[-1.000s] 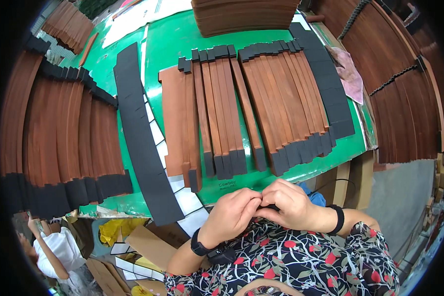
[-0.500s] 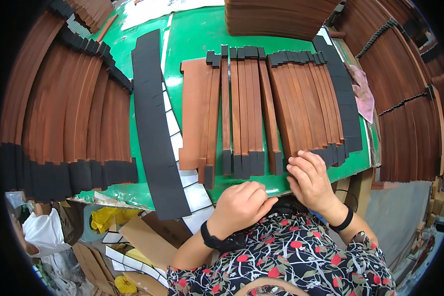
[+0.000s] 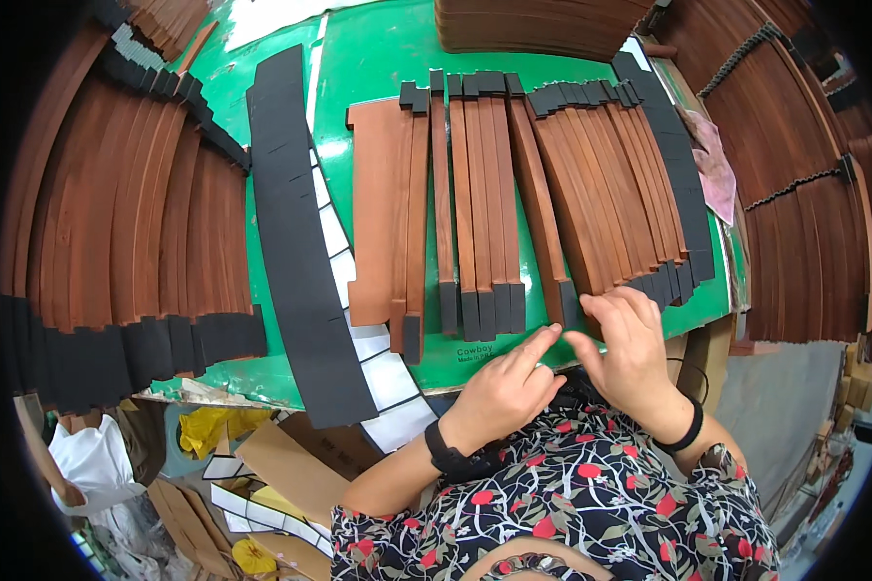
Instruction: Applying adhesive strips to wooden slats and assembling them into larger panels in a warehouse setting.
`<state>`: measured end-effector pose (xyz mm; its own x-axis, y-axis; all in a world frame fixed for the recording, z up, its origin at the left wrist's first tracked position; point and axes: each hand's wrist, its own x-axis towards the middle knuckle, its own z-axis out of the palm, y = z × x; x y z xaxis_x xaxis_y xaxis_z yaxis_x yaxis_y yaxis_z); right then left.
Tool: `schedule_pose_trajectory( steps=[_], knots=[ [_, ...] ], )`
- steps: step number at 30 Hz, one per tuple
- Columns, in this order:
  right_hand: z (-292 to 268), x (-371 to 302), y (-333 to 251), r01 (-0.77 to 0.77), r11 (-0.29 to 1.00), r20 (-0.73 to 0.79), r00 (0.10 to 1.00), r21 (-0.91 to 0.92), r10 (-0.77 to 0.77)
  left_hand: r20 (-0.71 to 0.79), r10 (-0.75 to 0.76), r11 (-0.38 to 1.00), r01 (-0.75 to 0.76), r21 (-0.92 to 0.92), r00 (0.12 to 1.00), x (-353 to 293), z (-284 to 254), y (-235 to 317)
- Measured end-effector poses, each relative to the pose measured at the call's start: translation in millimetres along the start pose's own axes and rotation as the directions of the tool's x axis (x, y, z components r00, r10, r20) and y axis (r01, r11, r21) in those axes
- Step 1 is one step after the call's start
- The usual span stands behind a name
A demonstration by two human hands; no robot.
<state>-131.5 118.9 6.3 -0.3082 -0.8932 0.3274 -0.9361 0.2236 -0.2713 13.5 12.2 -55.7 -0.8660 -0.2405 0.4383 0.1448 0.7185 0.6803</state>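
Head view: hands (image 3: 628,351) near black-ended brown strips (image 3: 596,198), green table (image 3: 378,53).

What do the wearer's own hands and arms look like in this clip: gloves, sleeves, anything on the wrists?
Both the left hand and right hand are ungloved. The left wrist wears a broad black band, the right a plain black wristband. The short sleeves are black, printed with red flowers, pale stems and grey-green leaves.
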Motion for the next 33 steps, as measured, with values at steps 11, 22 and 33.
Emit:
schedule_pose_trajectory(
  steps=[11,22,33],
  knots=[
    [11,16,-5,-0.106,0.993,0.037,0.994,0.047,0.104,-0.04,-0.054,0.998,0.056,0.04,0.998,-1,10,-4],
    [-11,36,9,-0.253,0.927,0.114,0.967,0.278,0.229,-0.002,-0.074,0.997,0.074,0.034,0.997,1,11,-6],
    [-7,-6,9,0.117,0.985,-0.209,0.974,0.125,-0.09,-0.031,-0.093,0.979,0.086,-0.187,0.995,-9,5,-6]
  ],
)
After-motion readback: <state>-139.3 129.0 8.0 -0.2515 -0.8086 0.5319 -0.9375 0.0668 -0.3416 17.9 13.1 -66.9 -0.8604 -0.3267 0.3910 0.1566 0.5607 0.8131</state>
